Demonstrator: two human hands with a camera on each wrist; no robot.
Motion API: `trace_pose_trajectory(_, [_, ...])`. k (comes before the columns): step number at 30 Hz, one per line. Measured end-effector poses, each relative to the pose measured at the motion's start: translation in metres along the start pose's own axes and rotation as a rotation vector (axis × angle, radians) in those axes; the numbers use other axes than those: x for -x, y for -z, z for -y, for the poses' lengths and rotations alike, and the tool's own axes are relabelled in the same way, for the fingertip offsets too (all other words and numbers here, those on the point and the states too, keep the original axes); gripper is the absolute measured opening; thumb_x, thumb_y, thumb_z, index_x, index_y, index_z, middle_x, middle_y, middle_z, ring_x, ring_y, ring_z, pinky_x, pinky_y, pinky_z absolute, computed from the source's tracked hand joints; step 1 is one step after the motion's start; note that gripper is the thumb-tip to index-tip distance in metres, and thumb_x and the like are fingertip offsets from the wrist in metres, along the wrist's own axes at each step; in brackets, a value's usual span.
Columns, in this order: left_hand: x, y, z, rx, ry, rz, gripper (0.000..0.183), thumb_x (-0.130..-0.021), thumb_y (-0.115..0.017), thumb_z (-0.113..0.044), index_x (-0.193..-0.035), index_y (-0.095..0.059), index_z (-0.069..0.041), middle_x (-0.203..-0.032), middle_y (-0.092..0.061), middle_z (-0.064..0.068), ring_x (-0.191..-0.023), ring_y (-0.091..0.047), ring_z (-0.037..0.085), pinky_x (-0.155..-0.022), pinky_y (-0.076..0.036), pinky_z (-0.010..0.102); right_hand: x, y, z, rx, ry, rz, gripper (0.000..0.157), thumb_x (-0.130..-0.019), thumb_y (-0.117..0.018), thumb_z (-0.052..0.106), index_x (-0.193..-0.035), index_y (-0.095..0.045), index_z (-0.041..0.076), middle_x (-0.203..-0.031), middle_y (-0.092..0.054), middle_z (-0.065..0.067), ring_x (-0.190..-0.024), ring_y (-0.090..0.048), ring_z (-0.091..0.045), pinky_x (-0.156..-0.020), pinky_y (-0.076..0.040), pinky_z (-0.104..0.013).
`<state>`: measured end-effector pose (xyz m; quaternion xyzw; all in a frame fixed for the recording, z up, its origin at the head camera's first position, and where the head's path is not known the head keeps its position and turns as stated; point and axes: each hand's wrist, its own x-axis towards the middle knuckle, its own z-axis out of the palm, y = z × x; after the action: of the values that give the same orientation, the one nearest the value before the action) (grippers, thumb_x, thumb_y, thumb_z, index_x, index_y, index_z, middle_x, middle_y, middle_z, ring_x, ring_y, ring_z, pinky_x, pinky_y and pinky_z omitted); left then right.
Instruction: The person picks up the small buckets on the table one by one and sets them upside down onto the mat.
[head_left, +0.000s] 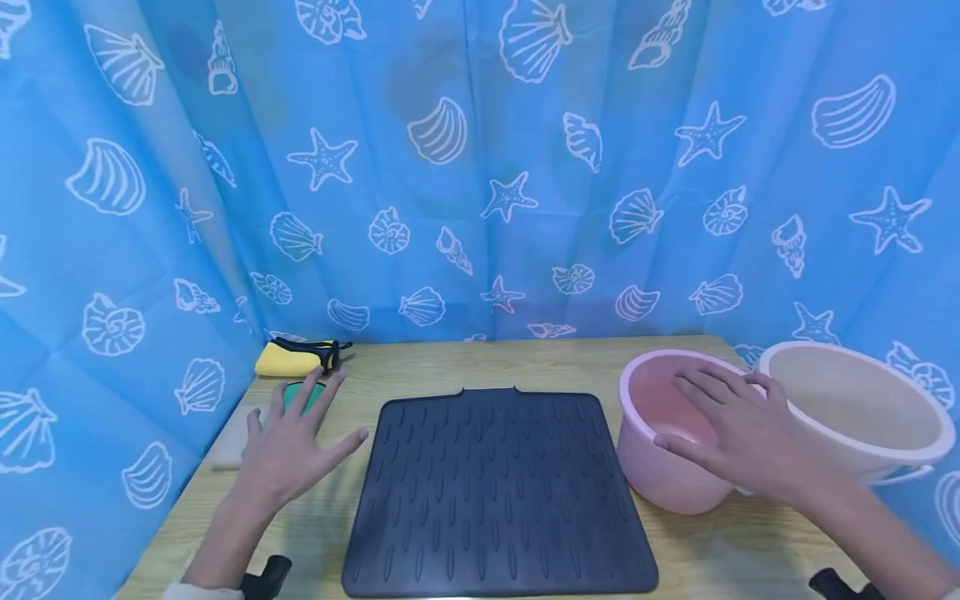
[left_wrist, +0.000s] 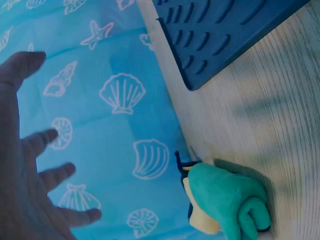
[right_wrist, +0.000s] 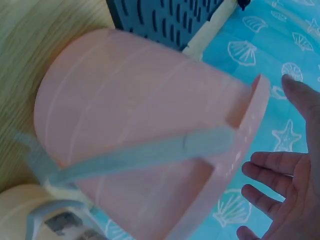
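Note:
My left hand (head_left: 281,467) hovers with spread fingers over the table's left side, holding nothing. Beneath and beyond it are a rolled green cloth (head_left: 306,393), mostly hidden in the head view, a yellow cloth (head_left: 288,360) with black trim, and a whitish flat item (head_left: 234,440). The left wrist view shows the green cloth (left_wrist: 227,192) in front of the yellow one. My right hand (head_left: 738,425), fingers extended and empty, is above the mouth of a pink bucket (head_left: 667,475). Along the bucket's side lies a pale handle (right_wrist: 150,157) in the right wrist view.
A dark ribbed mat (head_left: 502,492) with a raised rim lies mid-table between the hands. Right of the pink bucket stands a cream bucket (head_left: 862,446). Blue curtains (head_left: 480,167) with white shell prints enclose the wooden table (head_left: 420,362) at the back and sides.

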<state>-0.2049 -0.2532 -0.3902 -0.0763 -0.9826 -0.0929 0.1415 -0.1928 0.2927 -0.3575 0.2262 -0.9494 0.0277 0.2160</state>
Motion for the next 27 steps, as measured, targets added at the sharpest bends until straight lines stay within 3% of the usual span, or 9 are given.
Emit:
trace_pose_trajectory(7, [0.003, -0.005, -0.006, 0.017, -0.025, -0.096, 0.085, -0.088, -0.053, -0.073, -0.157, -0.032, -0.027, -0.154, -0.036, 0.014, -0.134, -0.033, 0.051, -0.091, -0.033, 0.075, -0.008, -0.013, 0.008, -0.023, 0.084, -0.072, 0.068, -0.078, -0.076, 0.056, -0.123, -0.069, 0.005, -0.121, -0.066, -0.015, -0.117, -0.055, -0.037, -0.087, -0.036, -0.064])
trace_pose_trajectory(13, [0.003, -0.01, -0.011, 0.064, -0.022, -0.067, 0.085, -0.089, -0.053, -0.073, -0.157, -0.033, -0.026, -0.156, -0.036, 0.01, -0.135, -0.034, 0.048, -0.091, -0.034, 0.073, -0.013, -0.02, 0.015, -0.053, 0.143, -0.124, 0.058, -0.076, -0.078, 0.045, -0.114, -0.071, 0.001, -0.11, -0.069, -0.014, -0.105, -0.06, -0.036, -0.082, -0.042, -0.062])
trace_pose_trajectory(18, [0.003, -0.016, -0.013, 0.067, -0.011, -0.044, 0.086, -0.088, -0.052, -0.074, -0.156, -0.035, -0.024, -0.154, -0.038, 0.01, -0.134, -0.037, 0.048, -0.092, -0.036, 0.072, -0.019, -0.022, 0.022, -0.082, 0.128, -0.046, 0.039, -0.077, -0.081, 0.036, -0.1, -0.073, 0.005, -0.095, -0.07, -0.007, -0.092, -0.062, -0.03, -0.08, -0.044, -0.056])
trace_pose_trajectory(21, [0.003, -0.019, -0.015, 0.081, -0.01, -0.037, 0.085, -0.089, -0.053, -0.073, -0.156, -0.037, -0.024, -0.153, -0.04, 0.011, -0.133, -0.038, 0.048, -0.092, -0.036, 0.071, -0.022, -0.021, 0.027, -0.073, 0.115, 0.047, 0.02, -0.078, -0.081, 0.027, -0.074, -0.065, 0.015, -0.07, -0.059, 0.006, -0.068, -0.055, -0.017, -0.07, -0.042, -0.044])
trace_pose_trajectory(24, [0.001, -0.021, -0.017, 0.102, -0.017, -0.033, 0.085, -0.088, -0.053, -0.074, -0.156, -0.037, -0.024, -0.153, -0.04, 0.01, -0.133, -0.038, 0.047, -0.093, -0.036, 0.071, -0.022, -0.02, 0.029, -0.05, 0.124, 0.071, 0.036, -0.074, -0.079, 0.013, -0.06, -0.048, 0.021, -0.057, -0.039, 0.011, -0.055, -0.036, -0.009, -0.06, -0.034, -0.037])
trace_pose_trajectory(27, [-0.002, -0.021, -0.022, 0.119, -0.036, -0.035, 0.085, -0.088, -0.054, -0.073, -0.156, -0.036, -0.025, -0.154, -0.039, 0.01, -0.134, -0.038, 0.047, -0.095, -0.036, 0.07, -0.021, -0.019, 0.027, -0.045, 0.133, 0.015, 0.04, -0.068, -0.077, 0.003, -0.058, -0.042, 0.021, -0.056, -0.034, 0.01, -0.054, -0.03, -0.009, -0.052, -0.033, -0.032])
